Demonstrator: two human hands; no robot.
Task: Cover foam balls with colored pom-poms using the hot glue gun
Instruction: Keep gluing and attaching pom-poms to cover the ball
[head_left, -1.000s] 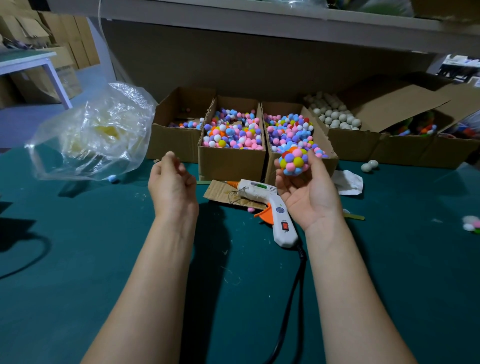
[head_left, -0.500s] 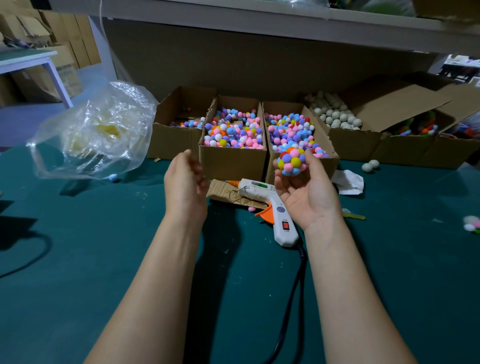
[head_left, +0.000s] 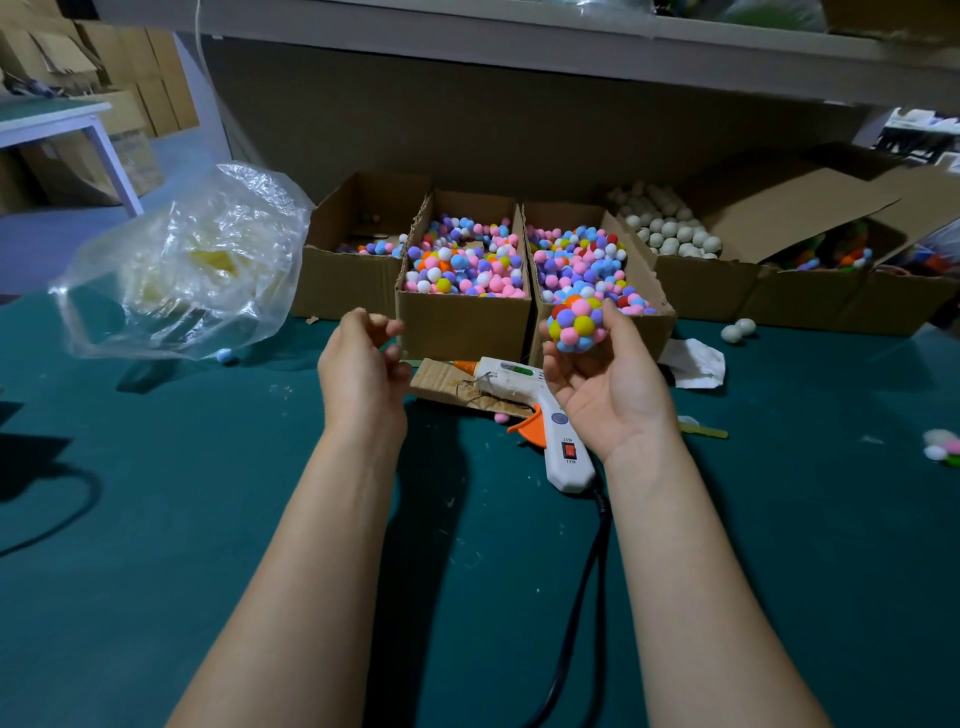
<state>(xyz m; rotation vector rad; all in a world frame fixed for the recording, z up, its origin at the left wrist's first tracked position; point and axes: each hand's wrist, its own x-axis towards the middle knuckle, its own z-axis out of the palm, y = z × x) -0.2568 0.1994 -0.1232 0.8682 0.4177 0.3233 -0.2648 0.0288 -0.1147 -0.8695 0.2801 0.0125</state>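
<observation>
We hold the pom-pom-covered ball (head_left: 576, 325) in our right hand (head_left: 608, 384), palm up, with the fingertips curled round it. It is raised above the bench (head_left: 156, 519), towards the far edge, just in front of one of the pom-pom boxes (head_left: 644, 283). The side facing us is covered with yellow, blue, pink, red and orange pom-poms.

Our left hand (head_left: 361, 369) is raised beside it, a little apart, with the back of the hand towards us and the fingers curled in. We cannot tell whether it pinches anything.

The hot glue gun (head_left: 524, 387) lies on its side on the bench below and between the hands. Its orange nozzle rests over a scrap of cardboard (head_left: 441, 382), and its black cable (head_left: 587, 571) runs towards the near edge.

Open cardboard boxes line the far edge. A second box (head_left: 462, 325) is heaped with coloured pom-poms, and one further right holds plain white foam balls (head_left: 670, 228). Two loose white balls (head_left: 737, 330) lie on the bench in front of the boxes towards the right edge, near a crumpled white paper (head_left: 696, 364).

A clear plastic bag (head_left: 197, 260) sits towards the far left corner, with a light blue pom-pom (head_left: 224, 355) just beside it.
</observation>
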